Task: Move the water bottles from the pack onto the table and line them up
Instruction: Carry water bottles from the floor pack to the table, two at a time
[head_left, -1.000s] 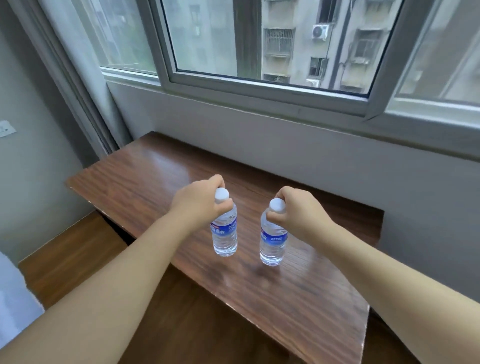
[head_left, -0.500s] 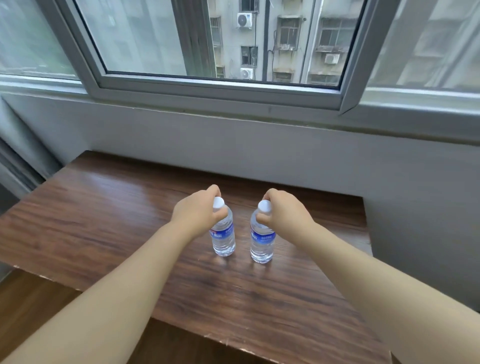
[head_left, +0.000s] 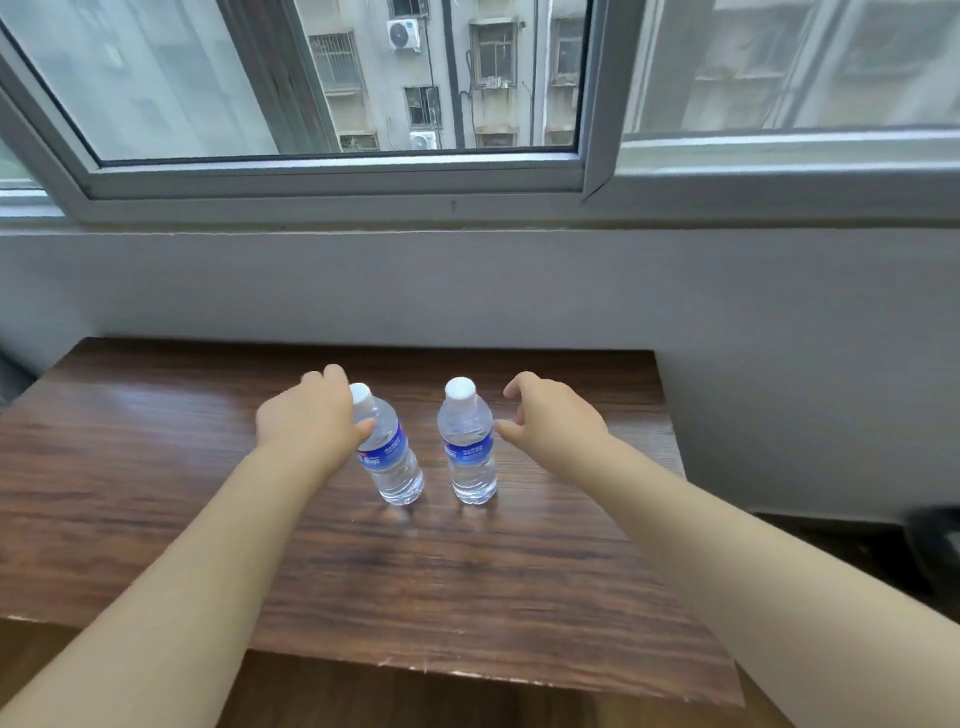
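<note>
From the head camera, two small clear water bottles stand on a dark wood-grain table (head_left: 156, 467) set against a pale wall below a window (head_left: 337, 171). Both have white caps and blue labels.

The left bottle (head_left: 389, 457) leans, its cap tipped toward the left and its base planted on the table nearer the middle. The left hand (head_left: 311, 415) sits at its neck and shoulder: the thumb lies across the clear plastic just under the cap, and the curled fingers (head_left: 332, 376) rise behind the cap. The hand touches the bottle loosely (how firmly it grips, I cannot tell, since the hand's back hides the contact).

The right bottle (head_left: 467, 447) stands upright just beside the left one, with a narrow gap of table between their bases. The right hand (head_left: 550, 421) is spread open to the right of it, fingers curved and apart, holding nothing. Its thumb tip points at the bottle's shoulder and comes very near it; whether it touches is not clear.

Both forearms reach in from the lower corners of the frame over the table's near edge. Through the window glass a grey apartment block (head_left: 441, 78) with air-conditioning units shows. At the far right edge, a dark blurred shape sits below table height; I cannot tell what it is.
</note>
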